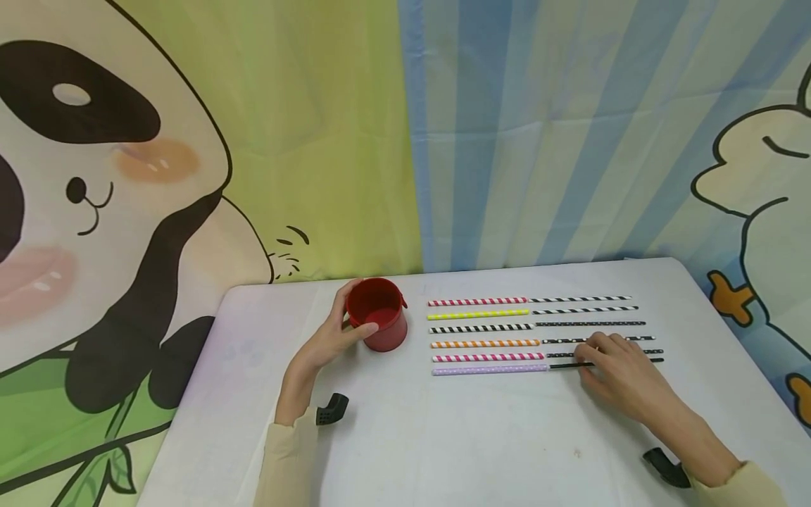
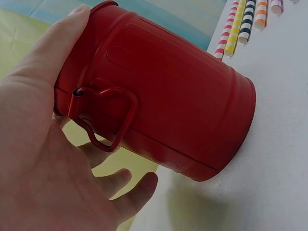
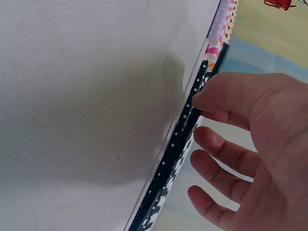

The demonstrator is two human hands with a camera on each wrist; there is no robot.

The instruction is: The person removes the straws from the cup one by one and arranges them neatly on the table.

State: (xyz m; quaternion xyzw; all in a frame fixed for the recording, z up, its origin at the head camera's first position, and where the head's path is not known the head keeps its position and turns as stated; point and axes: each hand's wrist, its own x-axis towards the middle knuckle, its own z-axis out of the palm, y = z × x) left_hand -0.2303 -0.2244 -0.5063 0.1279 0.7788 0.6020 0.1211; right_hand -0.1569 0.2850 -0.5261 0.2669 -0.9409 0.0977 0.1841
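Observation:
A small red metal bucket [image 1: 388, 336] stands at the table's middle left. My left hand [image 1: 334, 336] grips it near the rim, thumb on one side. In the left wrist view the bucket's wire handle [image 2: 131, 113] hangs near the palm, and the other fingers [image 2: 139, 190] stay off its wall. Over the rows of straws, my right hand [image 1: 624, 370] pinches a plain black straw [image 1: 564, 365] between thumb and forefinger, the other fingers spread. Close against it in the right wrist view lies a black straw with white dots [image 3: 173, 130].
Several paper straws lie in rows: red-striped [image 1: 478, 302], yellow [image 1: 478, 315], black-and-white [image 1: 481, 329], orange [image 1: 484, 344], pink [image 1: 488, 358] and lavender [image 1: 491, 370]. Thin black-and-white straws [image 1: 586, 310] continue the rows on the right. Printed curtains [image 1: 355, 141] hang behind the white table [image 1: 443, 443].

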